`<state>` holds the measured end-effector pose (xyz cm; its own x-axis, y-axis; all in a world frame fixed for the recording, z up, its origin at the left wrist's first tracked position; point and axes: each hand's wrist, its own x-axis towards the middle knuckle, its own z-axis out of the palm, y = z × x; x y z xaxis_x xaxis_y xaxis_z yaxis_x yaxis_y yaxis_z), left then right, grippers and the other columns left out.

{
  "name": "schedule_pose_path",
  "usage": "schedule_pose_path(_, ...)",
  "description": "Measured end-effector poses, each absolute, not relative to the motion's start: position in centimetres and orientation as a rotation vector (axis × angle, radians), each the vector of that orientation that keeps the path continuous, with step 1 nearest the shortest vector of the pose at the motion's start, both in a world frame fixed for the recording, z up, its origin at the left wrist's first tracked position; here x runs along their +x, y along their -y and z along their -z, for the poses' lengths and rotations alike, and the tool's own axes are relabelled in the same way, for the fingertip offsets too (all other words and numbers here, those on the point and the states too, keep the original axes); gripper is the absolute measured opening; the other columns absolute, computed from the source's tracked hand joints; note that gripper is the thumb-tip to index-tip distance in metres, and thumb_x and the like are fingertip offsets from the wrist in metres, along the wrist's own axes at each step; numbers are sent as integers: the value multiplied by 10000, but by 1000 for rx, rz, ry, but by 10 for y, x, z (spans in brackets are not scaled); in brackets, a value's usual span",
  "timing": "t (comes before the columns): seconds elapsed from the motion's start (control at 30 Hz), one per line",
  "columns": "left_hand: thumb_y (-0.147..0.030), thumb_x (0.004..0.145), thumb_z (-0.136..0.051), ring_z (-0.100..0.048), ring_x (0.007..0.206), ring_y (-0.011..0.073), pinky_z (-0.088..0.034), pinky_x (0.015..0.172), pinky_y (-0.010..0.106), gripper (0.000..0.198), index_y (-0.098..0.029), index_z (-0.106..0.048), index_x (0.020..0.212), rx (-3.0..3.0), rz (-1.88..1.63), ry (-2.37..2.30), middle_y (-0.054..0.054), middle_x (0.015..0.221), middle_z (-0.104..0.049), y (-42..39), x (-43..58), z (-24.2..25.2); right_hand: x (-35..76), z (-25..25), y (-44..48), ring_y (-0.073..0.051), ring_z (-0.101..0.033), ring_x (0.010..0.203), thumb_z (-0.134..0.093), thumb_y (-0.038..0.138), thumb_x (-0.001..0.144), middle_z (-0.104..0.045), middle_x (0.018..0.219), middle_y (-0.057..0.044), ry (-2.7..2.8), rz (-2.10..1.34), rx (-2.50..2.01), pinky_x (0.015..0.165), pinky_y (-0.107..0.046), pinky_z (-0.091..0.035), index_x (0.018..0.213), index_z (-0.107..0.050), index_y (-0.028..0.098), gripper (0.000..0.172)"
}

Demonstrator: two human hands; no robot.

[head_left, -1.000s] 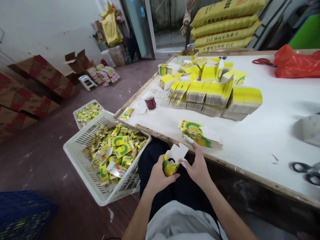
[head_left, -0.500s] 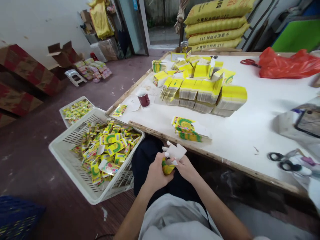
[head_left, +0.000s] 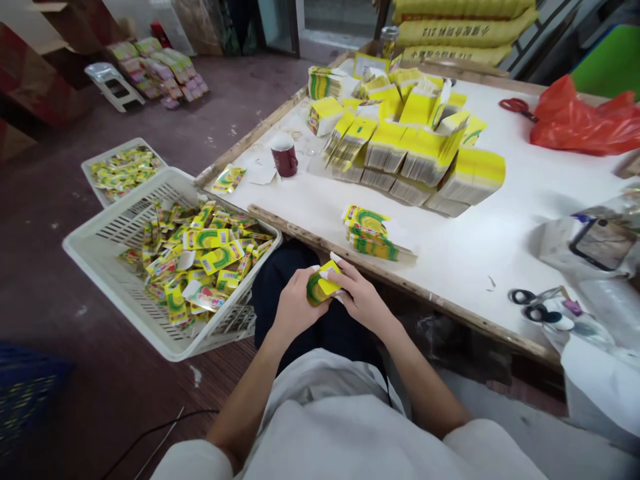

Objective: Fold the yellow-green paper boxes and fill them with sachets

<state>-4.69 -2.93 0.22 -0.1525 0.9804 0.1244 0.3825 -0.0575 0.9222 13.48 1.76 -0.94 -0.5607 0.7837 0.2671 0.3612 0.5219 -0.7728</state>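
Over my lap, both hands hold one small yellow and green carton (head_left: pixel 320 285). My left hand (head_left: pixel 296 303) wraps its left side. My right hand (head_left: pixel 361 297) grips the upper right side, with white flaps showing near its fingers. Just beyond, a short stack of flat printed cartons (head_left: pixel 369 233) lies at the table's near edge. To my left, a white plastic basket (head_left: pixel 120 257) holds many yellow packed cartons (head_left: pixel 205 238).
Rows of yellow carton blanks (head_left: pixel 415 150) cover the middle of the white table (head_left: pixel 450 247). A maroon mug (head_left: pixel 285 157) stands at its left. Scissors (head_left: pixel 543 312) and a red plastic bag (head_left: pixel 585 120) lie on the right. A second basket (head_left: pixel 120 167) sits on the floor.
The carton in my hands has turned so its yellow printed face shows, where white open flaps stood up before. My view has tilted downward.
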Motion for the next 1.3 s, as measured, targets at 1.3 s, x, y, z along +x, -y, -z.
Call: schedule_pose_path(1.3, -422, 752, -738, -654, 1115, 287, -505, 980, 411, 632, -155, -531, 1285, 1771, -1172, -1826, 143, 1238, -666, 20, -74, 6, 170, -3, -98, -260, -601, 1003, -540, 329, 882, -614, 1110, -145, 1764, -466, -1535, 920, -445, -487, 1123, -616, 161, 303)
